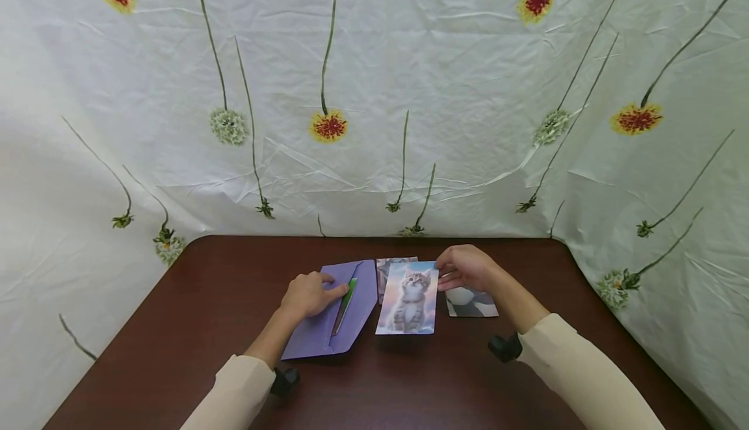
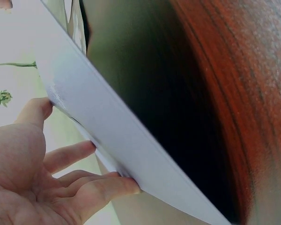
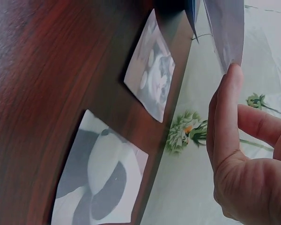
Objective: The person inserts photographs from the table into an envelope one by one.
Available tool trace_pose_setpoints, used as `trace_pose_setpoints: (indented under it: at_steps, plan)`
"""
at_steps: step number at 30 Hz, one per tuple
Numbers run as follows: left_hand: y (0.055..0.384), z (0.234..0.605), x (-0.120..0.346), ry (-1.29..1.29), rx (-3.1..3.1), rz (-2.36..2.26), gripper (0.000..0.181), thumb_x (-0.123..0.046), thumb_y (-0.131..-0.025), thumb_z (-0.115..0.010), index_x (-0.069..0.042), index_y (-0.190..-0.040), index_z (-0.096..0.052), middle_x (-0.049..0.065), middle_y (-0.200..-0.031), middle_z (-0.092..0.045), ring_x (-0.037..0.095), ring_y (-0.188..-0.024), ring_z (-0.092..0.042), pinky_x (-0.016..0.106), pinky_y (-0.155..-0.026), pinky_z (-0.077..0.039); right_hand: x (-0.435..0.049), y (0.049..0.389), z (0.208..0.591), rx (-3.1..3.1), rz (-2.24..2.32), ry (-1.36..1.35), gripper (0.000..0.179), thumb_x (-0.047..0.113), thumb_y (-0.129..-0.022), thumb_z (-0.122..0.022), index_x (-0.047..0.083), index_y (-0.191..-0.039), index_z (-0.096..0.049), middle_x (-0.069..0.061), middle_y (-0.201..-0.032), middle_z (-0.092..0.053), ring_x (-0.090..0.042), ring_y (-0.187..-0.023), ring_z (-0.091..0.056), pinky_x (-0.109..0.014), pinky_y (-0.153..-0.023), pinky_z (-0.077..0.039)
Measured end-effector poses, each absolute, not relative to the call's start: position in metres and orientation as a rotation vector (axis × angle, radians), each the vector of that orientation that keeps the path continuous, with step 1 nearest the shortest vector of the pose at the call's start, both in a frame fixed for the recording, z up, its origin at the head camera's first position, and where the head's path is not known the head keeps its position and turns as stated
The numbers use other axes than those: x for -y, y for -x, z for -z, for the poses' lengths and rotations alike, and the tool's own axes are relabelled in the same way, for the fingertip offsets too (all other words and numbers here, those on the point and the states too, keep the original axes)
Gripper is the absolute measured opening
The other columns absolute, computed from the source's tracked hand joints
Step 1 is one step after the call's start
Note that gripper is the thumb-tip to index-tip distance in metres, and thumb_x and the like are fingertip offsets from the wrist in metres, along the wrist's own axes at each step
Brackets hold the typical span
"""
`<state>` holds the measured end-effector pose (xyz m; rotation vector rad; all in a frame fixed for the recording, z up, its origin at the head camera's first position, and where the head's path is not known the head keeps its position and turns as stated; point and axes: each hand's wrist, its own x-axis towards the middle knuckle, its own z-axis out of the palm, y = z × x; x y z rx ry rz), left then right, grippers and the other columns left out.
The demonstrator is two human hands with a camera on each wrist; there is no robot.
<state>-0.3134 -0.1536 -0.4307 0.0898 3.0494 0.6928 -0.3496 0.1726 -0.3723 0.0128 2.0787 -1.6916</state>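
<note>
A person's two bare hands work near the far edge of a dark wooden table (image 1: 468, 384). The right hand (image 1: 466, 266) pinches a kitten card (image 1: 409, 305) by its far right corner, holding it just off the surface. The card's long axis runs from the far edge toward the near one, its near end slanting slightly left, with the kitten's head toward the far edge. Just to its left, the left hand (image 1: 309, 296) grips a purple envelope (image 1: 309, 335), also raised, thumb uppermost. The envelope's long axis likewise runs far to near, with a stronger lean toward the table's near left corner; its open flap points right, toward the card. A green insert (image 1: 346, 302) shows lengthwise in the opening. Two more picture cards lie on the table: a partly covered card (image 1: 383, 280) beyond the kitten, nearer the far edge, and a grey-and-white card (image 1: 473, 308) below the right hand, partly screened by it. A flower-print cloth (image 1: 380, 59) hangs behind the far edge, and black wrist devices (image 1: 285, 382) show at both cream sleeves (image 1: 236, 388).
</note>
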Motion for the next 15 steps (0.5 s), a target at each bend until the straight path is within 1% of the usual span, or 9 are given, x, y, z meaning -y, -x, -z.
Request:
trace_pose_setpoints:
  at_steps: [7, 10, 15]
  plan:
    - [0.313, 0.431, 0.152, -0.102, -3.059, -0.688, 0.054, -0.047, -0.094, -0.066, -0.004, -0.125, -0.072, 0.027, -0.125, -0.068, 0.046, -0.114, -0.065, 0.053, -0.088, -0.055, -0.162, 0.352, 0.367, -2.073, 1.697, 0.02, 0.028, 0.004, -0.099, -0.052, -0.015, -0.119, -0.053, -0.018, -0.097, -0.059, -0.022, -0.074, -0.069, -0.035, -0.074, -0.062]
    - [0.312, 0.43, 0.152, -0.103, -3.063, -0.692, 0.054, -0.047, -0.094, -0.066, -0.004, -0.125, -0.072, 0.027, -0.125, -0.069, 0.047, -0.113, -0.065, 0.053, -0.087, -0.055, -0.156, 0.352, 0.366, -2.063, 1.711, 0.03, 0.033, 0.004, -0.099, -0.052, -0.019, -0.123, -0.051, -0.018, -0.097, -0.059, -0.022, -0.074, -0.069, -0.035, -0.075, -0.062]
    - [0.313, 0.431, 0.153, -0.093, -3.064, -0.691, 0.054, -0.048, -0.093, -0.066, -0.004, -0.125, -0.072, 0.026, -0.125, -0.069, 0.046, -0.114, -0.065, 0.053, -0.089, -0.055, -0.145, 0.352, 0.367, -2.037, 1.741, 0.025, 0.035, 0.002, -0.099, -0.051, -0.021, -0.125, -0.049, -0.018, -0.094, -0.059, -0.021, -0.072, -0.068, -0.035, -0.073, -0.062]
